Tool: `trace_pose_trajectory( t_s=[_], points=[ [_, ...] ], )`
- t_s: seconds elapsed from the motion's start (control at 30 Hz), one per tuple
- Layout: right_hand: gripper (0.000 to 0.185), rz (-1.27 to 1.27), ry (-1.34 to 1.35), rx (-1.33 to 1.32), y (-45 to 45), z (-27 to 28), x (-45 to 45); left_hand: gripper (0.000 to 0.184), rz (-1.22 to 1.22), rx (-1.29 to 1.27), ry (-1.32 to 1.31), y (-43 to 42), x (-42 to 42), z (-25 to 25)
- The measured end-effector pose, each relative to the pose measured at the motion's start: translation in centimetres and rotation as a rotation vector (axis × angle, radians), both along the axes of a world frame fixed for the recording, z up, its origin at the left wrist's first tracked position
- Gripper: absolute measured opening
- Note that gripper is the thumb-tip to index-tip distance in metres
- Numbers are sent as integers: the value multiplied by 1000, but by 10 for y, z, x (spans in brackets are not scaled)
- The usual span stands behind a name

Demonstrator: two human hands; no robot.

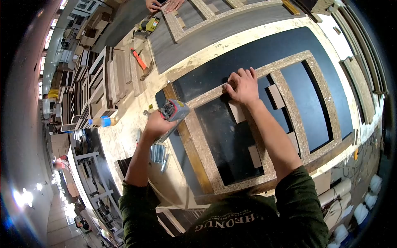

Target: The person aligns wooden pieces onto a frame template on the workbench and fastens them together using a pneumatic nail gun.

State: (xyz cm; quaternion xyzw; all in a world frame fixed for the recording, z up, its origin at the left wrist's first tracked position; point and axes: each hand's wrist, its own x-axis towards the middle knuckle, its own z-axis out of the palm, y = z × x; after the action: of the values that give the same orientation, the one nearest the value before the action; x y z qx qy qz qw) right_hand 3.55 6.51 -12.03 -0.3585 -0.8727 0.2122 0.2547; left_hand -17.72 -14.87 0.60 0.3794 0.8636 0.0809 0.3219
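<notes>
My left hand (156,125) is closed round the handle of a grey and red nail gun (174,111). The gun's nose is close to the near-left corner of a particleboard frame (206,96). My right hand (244,87) grips the frame's long far rail, fingers curled over it. The frame lies on a dark panel (264,45), with a brown wooden strip (192,149) along its left side. Small wood blocks (276,96) sit against the inner slats.
An orange-handled hammer (140,62), a yellow-green tool (149,25), a bottle (103,121) and nail strips (158,153) lie on the bench (124,140). Another person's hands (165,5) rest at a second frame (215,17). Stacked frames (97,82) stand left.
</notes>
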Motion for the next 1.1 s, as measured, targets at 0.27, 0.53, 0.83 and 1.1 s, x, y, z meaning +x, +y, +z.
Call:
trace_pose_trajectory(
  t_s=[0.27,0.53,0.83,1.1],
  points=[
    [26,5,-5,21,1,-7,0,38,42,40,-83,-2,2,-4],
    [28,54,41,64,1,8,5,51,-49,-212,82,14,6,6],
    [31,86,138,93,0,-8,5,42,-91,-23,35,-101,110,55],
    [24,83,88,107,12,-24,-1,36,570,873,-49,-297,264,23]
  ],
)
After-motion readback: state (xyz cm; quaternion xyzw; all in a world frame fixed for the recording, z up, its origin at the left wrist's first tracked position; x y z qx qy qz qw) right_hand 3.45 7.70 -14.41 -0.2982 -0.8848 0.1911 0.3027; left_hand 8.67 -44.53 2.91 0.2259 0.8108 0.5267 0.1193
